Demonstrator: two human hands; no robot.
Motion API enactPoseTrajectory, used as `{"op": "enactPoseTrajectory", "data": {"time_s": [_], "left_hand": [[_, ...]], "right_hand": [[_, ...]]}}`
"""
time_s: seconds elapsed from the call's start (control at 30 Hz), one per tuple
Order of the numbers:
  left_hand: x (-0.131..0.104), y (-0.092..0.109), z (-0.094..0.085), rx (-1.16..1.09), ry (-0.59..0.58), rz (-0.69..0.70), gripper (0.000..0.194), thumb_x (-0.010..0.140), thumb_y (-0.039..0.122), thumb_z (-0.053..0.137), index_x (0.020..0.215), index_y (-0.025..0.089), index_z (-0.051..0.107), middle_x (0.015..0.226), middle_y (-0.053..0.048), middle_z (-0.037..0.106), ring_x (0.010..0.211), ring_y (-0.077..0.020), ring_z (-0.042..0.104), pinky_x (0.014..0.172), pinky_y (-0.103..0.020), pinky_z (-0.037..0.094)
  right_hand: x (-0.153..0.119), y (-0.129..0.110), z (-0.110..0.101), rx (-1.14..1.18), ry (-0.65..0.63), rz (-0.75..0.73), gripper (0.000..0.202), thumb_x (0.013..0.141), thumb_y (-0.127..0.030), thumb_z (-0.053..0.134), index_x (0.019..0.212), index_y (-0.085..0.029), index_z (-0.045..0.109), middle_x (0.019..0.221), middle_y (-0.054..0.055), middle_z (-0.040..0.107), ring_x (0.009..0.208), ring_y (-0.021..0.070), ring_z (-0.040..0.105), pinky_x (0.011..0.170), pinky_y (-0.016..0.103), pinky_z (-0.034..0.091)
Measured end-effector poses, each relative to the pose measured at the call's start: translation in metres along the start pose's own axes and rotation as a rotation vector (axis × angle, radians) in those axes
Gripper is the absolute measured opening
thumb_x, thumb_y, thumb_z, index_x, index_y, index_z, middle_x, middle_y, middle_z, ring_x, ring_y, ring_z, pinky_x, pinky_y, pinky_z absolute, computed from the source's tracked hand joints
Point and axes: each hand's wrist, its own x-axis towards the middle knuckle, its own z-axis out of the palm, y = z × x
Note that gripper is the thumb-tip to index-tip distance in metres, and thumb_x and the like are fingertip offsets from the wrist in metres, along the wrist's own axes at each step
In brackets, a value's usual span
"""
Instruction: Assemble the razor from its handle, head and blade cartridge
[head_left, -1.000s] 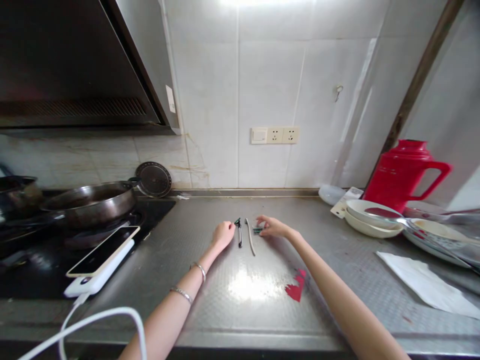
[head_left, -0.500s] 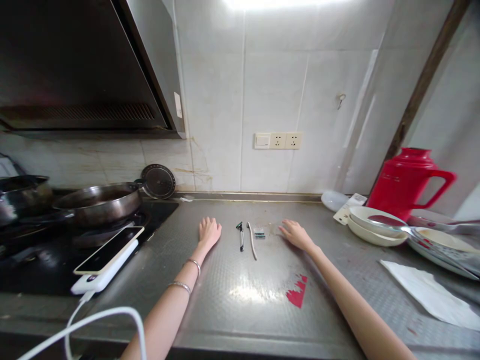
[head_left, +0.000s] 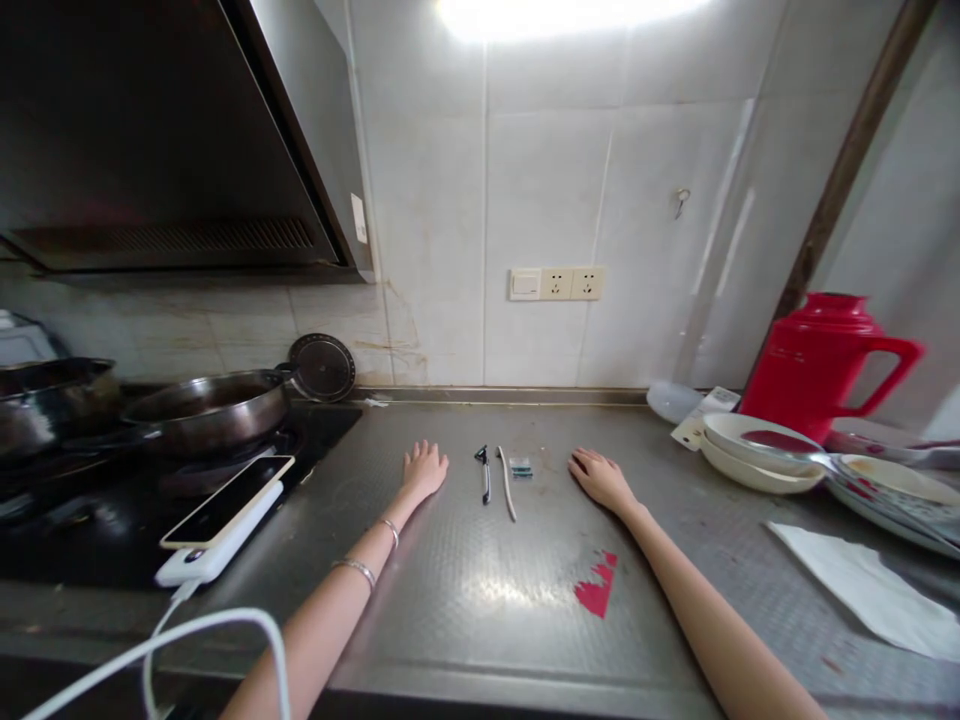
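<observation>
My left hand (head_left: 425,468) rests palm down on the steel counter (head_left: 450,620), fingers stretched forward, holding nothing. To its right lies a razor (head_left: 485,476) with a dark head and a pale handle. Beside the razor is a thin white stick or tube (head_left: 507,485), slightly curved. Just right of that sits a small clear pack with dark green strips (head_left: 521,469), too small to make out fully. My right hand (head_left: 600,477) also lies flat on the counter, apart from the pack, with its fingers extended. A jagged red paper scrap (head_left: 597,585) lies nearer the front edge.
At left, a phone (head_left: 229,502) rests on a white power bank (head_left: 221,540) with a cable, by the stove and a steel pan (head_left: 210,410). At right stand a red thermos (head_left: 817,365), stacked bowls (head_left: 761,470) and a white paper napkin (head_left: 862,590).
My right hand has shifted slightly right, its fingers closer together. My left hand stays nearly in place. The camera view has moved a little; the small items lie as before.
</observation>
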Motion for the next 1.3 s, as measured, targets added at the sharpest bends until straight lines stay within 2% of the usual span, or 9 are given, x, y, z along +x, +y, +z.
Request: {"op": "enactPoseTrajectory", "data": {"time_s": [0.73, 0.97, 1.07, 1.13, 1.2, 1.3], "left_hand": [[0.005, -0.005, 0.007, -0.02, -0.002, 0.001, 0.052, 0.089, 0.04, 0.027, 0.131, 0.013, 0.043, 0.143, -0.016, 0.034, 0.132, -0.0312, 0.027, 0.103, -0.049, 0.024], [0.007, -0.003, 0.001, -0.068, -0.068, -0.023, 0.055, 0.09, 0.039, 0.024, 0.133, 0.009, 0.038, 0.144, -0.019, 0.029, 0.134, -0.0336, 0.022, 0.104, -0.053, 0.02], [0.005, 0.005, -0.015, -0.082, 0.012, -0.018, 0.049, 0.088, 0.034, 0.032, 0.13, 0.01, 0.041, 0.139, -0.018, 0.038, 0.131, -0.0306, 0.028, 0.104, -0.049, 0.023], [0.002, 0.017, -0.027, -0.078, 0.062, 0.067, 0.038, 0.085, 0.029, 0.04, 0.117, 0.014, 0.053, 0.126, -0.015, 0.053, 0.122, -0.0259, 0.042, 0.099, -0.04, 0.031], [-0.002, 0.033, -0.038, -0.107, 0.041, 0.122, 0.026, 0.084, 0.027, 0.043, 0.099, 0.016, 0.062, 0.109, -0.012, 0.062, 0.109, -0.0229, 0.052, 0.091, -0.033, 0.038], [-0.009, 0.059, -0.046, -0.2, -0.066, 0.162, 0.022, 0.083, 0.026, 0.045, 0.089, 0.019, 0.065, 0.096, -0.01, 0.067, 0.092, -0.0212, 0.061, 0.078, -0.03, 0.043]], "right_hand": [[-0.001, -0.002, -0.003, -0.004, -0.002, 0.005, 0.041, 0.088, -0.037, 0.034, 0.117, -0.02, 0.057, 0.133, 0.01, 0.048, 0.124, 0.0232, 0.04, 0.101, 0.042, 0.029], [-0.002, -0.005, -0.006, 0.001, 0.014, 0.022, 0.039, 0.088, -0.037, 0.034, 0.113, -0.022, 0.059, 0.13, 0.009, 0.052, 0.122, 0.023, 0.043, 0.099, 0.041, 0.031], [-0.002, -0.007, -0.008, 0.0, 0.023, 0.023, 0.039, 0.088, -0.037, 0.034, 0.112, -0.022, 0.06, 0.13, 0.008, 0.052, 0.121, 0.0229, 0.044, 0.098, 0.04, 0.031], [-0.002, -0.007, -0.008, -0.003, 0.022, 0.026, 0.038, 0.087, -0.036, 0.035, 0.112, -0.022, 0.06, 0.13, 0.008, 0.052, 0.121, 0.0231, 0.043, 0.098, 0.04, 0.031], [-0.003, -0.008, -0.009, -0.006, 0.017, 0.03, 0.038, 0.087, -0.036, 0.035, 0.112, -0.022, 0.06, 0.13, 0.009, 0.052, 0.121, 0.0235, 0.043, 0.097, 0.041, 0.032], [-0.003, -0.008, -0.01, -0.002, 0.019, 0.027, 0.038, 0.087, -0.035, 0.035, 0.112, -0.022, 0.06, 0.129, 0.009, 0.052, 0.121, 0.0237, 0.044, 0.096, 0.041, 0.032]]}}
